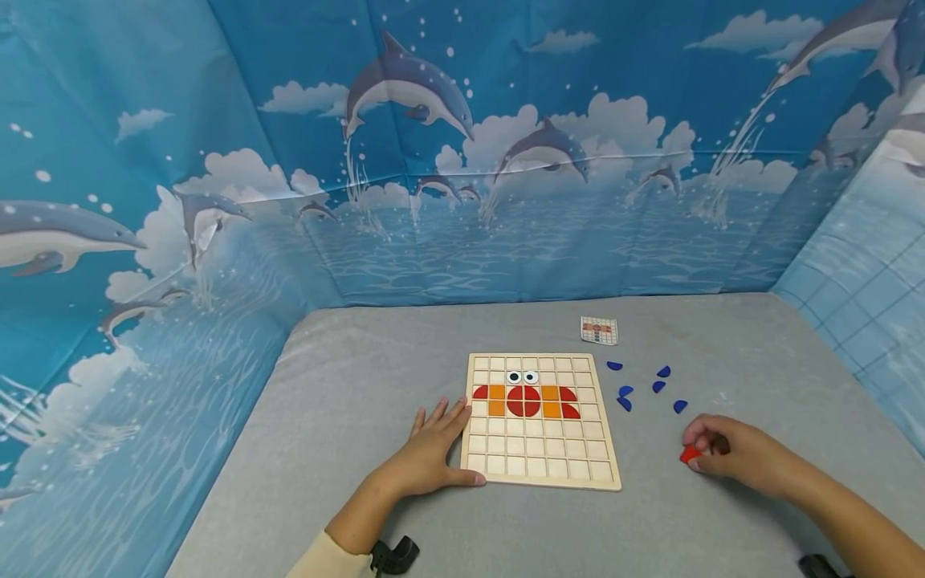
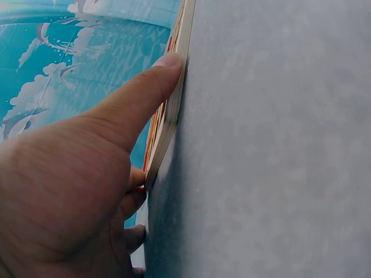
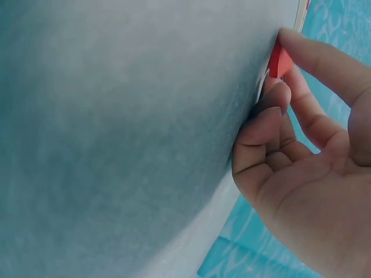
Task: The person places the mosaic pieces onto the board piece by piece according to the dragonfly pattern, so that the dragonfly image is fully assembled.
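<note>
A pale wooden grid board lies on the grey tabletop. On it are a red circle of quarter pieces, orange squares on both sides, red quarter pieces at the outer ends and two eye pieces. My left hand rests at the board's near left corner, fingers spread along the left side and thumb touching the near edge. Off to the right of the board, my right hand pinches a small red piece between thumb and fingers, close to the tabletop. Its full shape is partly hidden.
Several blue rounded pieces lie scattered right of the board. Behind them is a small printed pattern card. A blue curtain with dolphins hangs along the table's back and sides.
</note>
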{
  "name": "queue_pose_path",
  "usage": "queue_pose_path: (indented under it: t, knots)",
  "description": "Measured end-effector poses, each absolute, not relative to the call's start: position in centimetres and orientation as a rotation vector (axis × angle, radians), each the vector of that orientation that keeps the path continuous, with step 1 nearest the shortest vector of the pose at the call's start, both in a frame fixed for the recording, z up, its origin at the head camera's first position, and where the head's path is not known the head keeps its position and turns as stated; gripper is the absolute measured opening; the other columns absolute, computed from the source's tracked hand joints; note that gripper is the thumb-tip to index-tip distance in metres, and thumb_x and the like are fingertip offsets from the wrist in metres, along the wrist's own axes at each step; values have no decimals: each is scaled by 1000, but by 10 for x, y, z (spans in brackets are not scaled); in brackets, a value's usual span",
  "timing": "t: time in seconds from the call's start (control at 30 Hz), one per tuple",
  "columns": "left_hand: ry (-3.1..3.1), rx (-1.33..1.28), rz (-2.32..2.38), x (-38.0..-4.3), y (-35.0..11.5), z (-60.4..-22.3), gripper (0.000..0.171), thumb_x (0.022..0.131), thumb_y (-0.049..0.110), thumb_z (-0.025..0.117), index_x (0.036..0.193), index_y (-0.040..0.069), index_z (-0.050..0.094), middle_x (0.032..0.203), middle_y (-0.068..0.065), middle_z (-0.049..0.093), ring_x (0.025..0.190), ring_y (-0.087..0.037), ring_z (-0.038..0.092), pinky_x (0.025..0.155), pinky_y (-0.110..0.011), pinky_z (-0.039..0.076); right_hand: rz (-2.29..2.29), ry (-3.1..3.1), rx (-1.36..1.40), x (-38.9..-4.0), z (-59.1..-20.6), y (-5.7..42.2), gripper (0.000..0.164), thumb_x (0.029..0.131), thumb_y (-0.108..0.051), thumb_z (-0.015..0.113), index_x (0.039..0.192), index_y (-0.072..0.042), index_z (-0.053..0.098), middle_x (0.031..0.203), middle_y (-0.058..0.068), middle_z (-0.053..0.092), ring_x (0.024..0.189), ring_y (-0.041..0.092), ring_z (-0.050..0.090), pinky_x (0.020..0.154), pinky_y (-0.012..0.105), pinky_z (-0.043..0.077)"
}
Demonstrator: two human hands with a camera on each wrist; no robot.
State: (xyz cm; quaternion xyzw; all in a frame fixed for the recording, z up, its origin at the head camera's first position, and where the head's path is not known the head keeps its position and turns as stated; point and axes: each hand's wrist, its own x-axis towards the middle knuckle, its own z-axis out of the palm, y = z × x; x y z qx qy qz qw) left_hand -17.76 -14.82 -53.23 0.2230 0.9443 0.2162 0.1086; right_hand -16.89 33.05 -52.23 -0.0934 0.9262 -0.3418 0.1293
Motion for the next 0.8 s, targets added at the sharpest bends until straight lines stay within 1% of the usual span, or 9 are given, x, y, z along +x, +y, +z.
queue_pose_path:
  t: [0.13, 0.2, 0.33, 0.47, 0.7, 0.8]
  knots:
    - [2779, 665, 638, -177, -148, -533, 112, 79, 67, 75, 163, 16, 21, 171, 2, 14, 160, -30, 4, 125, -63, 0, -1026, 2695, -286, -168, -520, 331, 22, 86, -13, 78, 98, -7, 60, 87, 3, 57, 74, 6, 49, 64, 22, 43]
    - [2778, 666, 639, -177, -149, -533, 112, 79, 68, 74, 163, 16, 21, 171, 2, 14, 160, -29, 4, 125, -64, 0, -1038, 2691, -294, -168, -519, 330, 18, 88, -12, 75, 98, -7, 61, 87, 4, 58, 75, 5, 50, 63, 22, 44]
    - [2778, 663, 637, -177, -149, -533, 112, 79, 68, 74, 163, 17, 21, 172, 2, 14, 160, -29, 4, 125, -63, 1, -1050, 2692, -279, -169, -514, 322, 16, 92, -13, 71, 105, -7, 65, 89, 4, 60, 76, 5, 52, 64, 22, 48]
    - [2778, 663, 636, -177, -149, -533, 112, 79, 68, 74, 163, 17, 20, 172, 2, 14, 160, -30, 4, 125, -64, 1, -1071, 2665, -270, -173, -506, 310, 21, 94, -13, 68, 113, -6, 67, 92, 4, 64, 77, 7, 55, 65, 23, 51]
    - [2768, 655, 641, -178, -148, -533, 111, 79, 67, 75, 163, 17, 20, 172, 3, 13, 160, -29, 3, 125, -63, -1, -1119, 2625, -320, -179, -496, 290, 25, 94, -13, 67, 118, -5, 67, 97, 5, 67, 78, 8, 57, 66, 25, 52]
    - [2769, 650, 641, -178, -148, -533, 112, 79, 67, 75, 163, 18, 20, 172, 4, 13, 160, -28, 2, 125, -63, -1, -1136, 2621, -347, -182, -492, 281, 26, 95, -13, 66, 120, -6, 67, 98, 6, 67, 78, 11, 57, 65, 27, 53]
